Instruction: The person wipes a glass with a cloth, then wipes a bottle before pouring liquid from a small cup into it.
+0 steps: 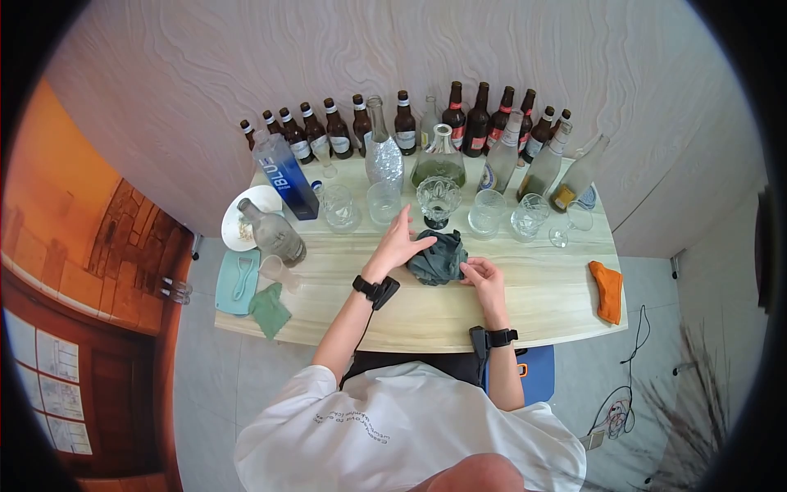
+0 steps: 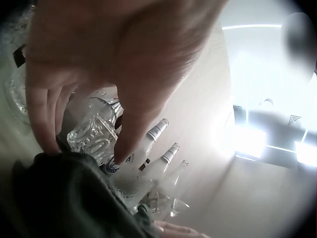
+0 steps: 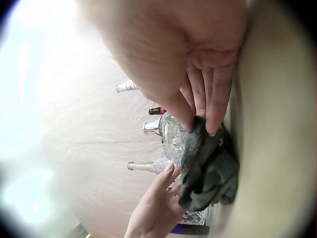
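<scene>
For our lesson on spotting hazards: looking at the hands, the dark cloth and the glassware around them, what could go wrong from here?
1. The left hand rests on the dark cloth just in front of the cut-glass goblet; a sweep forward could tip it.
2. Glasses stand crowded along the table, so one fall may knock others.
3. The right hand pinches the cloth's edge; a sharp tug could drag it into the goblet's foot.

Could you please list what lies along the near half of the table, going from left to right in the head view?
Light-blue tray → green cloth → left hand → dark cloth → right hand → orange cloth.
</scene>
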The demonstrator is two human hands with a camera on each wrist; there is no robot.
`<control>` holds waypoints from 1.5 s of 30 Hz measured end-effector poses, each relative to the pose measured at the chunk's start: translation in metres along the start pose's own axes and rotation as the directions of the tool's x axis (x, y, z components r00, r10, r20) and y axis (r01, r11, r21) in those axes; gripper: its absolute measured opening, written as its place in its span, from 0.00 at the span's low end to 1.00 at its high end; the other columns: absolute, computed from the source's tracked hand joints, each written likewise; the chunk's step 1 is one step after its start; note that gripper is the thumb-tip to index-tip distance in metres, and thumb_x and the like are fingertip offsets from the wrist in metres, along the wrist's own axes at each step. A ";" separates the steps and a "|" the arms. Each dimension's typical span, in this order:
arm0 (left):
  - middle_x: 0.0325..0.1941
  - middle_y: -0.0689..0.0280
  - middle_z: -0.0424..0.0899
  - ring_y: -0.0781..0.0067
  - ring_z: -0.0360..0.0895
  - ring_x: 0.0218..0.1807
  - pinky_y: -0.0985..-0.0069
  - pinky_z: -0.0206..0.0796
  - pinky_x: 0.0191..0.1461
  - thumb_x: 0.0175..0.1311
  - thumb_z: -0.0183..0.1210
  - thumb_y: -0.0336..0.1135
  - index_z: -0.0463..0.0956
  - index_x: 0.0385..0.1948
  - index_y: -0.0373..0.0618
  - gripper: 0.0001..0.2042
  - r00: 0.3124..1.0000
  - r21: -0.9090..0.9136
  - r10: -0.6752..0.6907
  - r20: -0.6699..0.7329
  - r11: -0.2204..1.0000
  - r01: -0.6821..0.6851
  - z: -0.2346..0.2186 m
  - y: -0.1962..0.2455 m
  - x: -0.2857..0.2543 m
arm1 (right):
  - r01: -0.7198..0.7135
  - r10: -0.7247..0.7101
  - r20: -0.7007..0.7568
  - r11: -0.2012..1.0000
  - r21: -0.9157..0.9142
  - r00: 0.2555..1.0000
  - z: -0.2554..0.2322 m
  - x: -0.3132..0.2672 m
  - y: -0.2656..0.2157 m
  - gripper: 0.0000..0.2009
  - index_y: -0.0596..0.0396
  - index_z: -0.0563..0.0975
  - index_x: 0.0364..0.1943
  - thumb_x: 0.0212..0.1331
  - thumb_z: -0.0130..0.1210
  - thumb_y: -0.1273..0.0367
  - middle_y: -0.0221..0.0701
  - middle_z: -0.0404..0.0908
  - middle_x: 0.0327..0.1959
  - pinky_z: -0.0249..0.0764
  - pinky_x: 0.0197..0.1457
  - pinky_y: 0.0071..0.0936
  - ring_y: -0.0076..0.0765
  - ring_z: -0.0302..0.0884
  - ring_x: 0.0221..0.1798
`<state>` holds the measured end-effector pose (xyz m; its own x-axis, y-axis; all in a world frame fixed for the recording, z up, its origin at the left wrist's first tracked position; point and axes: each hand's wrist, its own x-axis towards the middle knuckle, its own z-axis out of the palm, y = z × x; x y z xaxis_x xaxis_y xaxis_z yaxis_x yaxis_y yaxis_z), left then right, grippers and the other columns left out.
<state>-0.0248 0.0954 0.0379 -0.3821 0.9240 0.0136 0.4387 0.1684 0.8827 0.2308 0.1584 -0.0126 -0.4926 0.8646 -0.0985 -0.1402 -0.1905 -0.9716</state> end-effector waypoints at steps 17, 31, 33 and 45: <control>0.72 0.59 0.76 0.66 0.74 0.73 0.67 0.66 0.78 0.49 0.86 0.31 0.63 0.75 0.36 0.50 0.980 -0.552 0.199 -0.001 0.817 -0.166 0.037 -0.023 0.081 | -0.003 0.001 0.037 0.999 0.046 0.999 -0.005 -0.002 -0.001 0.10 0.61 0.84 0.50 0.71 0.69 0.70 0.29 0.90 0.40 0.83 0.45 0.24 0.20 0.84 0.39; 0.77 0.62 0.70 0.64 0.72 0.75 0.61 0.69 0.79 0.50 0.82 0.21 0.64 0.76 0.42 0.48 0.949 -0.425 0.279 -0.150 0.848 -0.317 -0.003 -0.001 -0.026 | 0.261 -0.223 -0.415 0.965 0.037 0.882 -0.019 -0.022 -0.030 0.10 0.59 0.85 0.50 0.70 0.69 0.71 0.25 0.88 0.39 0.73 0.35 0.21 0.17 0.81 0.39; 0.75 0.63 0.71 0.64 0.72 0.76 0.60 0.69 0.78 0.50 0.82 0.22 0.63 0.76 0.42 0.48 0.940 -0.389 0.284 -0.190 0.857 -0.338 -0.005 -0.008 -0.043 | 0.329 -0.286 -0.459 0.944 0.016 0.842 -0.026 -0.027 -0.050 0.10 0.57 0.85 0.51 0.70 0.69 0.70 0.24 0.88 0.39 0.71 0.35 0.20 0.16 0.80 0.40; 0.77 0.62 0.68 0.61 0.70 0.77 0.59 0.69 0.79 0.54 0.81 0.23 0.62 0.76 0.40 0.46 0.978 -0.527 0.134 -0.162 0.826 -0.201 0.003 -0.034 -0.065 | 0.210 -0.212 -0.014 0.975 -0.064 0.977 0.056 0.005 -0.060 0.11 0.61 0.85 0.52 0.72 0.67 0.71 0.25 0.89 0.45 0.75 0.55 0.19 0.19 0.82 0.48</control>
<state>-0.0121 0.0310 0.0056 -0.4464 0.8703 0.2080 0.0101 -0.2276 0.9737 0.1888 0.1485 0.0567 -0.4396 0.8919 0.1065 -0.1853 0.0260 -0.9823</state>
